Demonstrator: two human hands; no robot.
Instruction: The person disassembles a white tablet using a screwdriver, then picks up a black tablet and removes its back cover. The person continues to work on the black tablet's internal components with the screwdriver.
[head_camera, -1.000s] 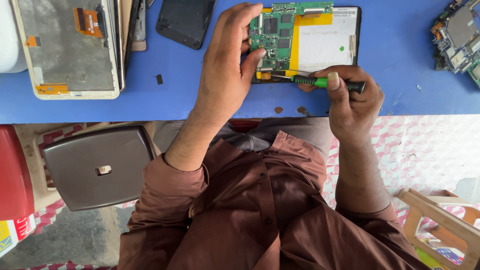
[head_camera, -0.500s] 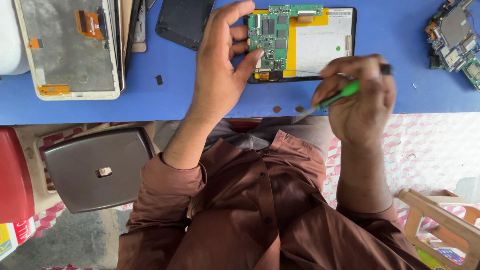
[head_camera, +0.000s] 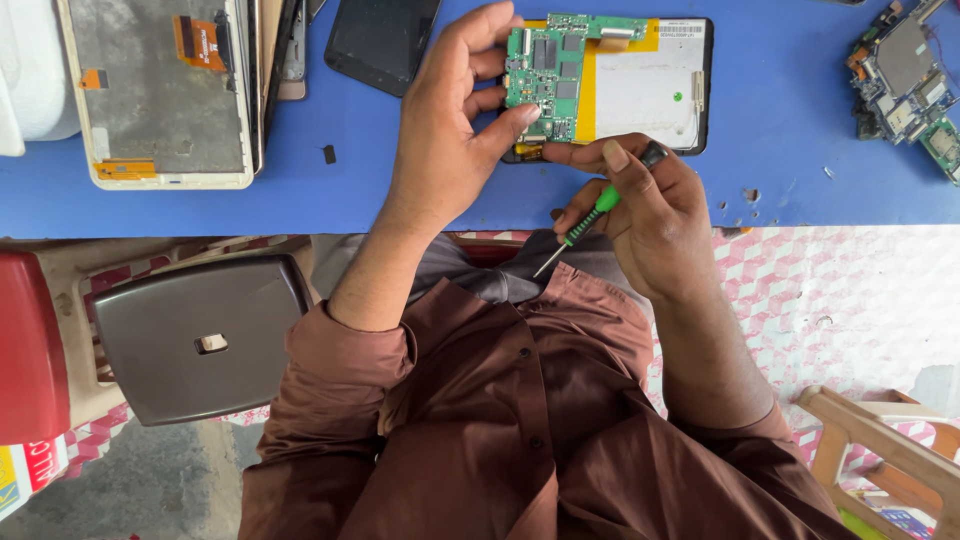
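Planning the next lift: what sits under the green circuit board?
The green circuit board lies in the opened tablet, on its black frame beside a yellow-edged white panel. The left hand grips its edge; whatever lies directly beneath the board is covered.

Light: bright, even daylight, soft and diffuse
Shadows: faint, short ones under the hands on the blue surface (head_camera: 200, 205)
Glare: none
Focus: sharp throughout, no motion blur
Edges: slight wide-angle stretch
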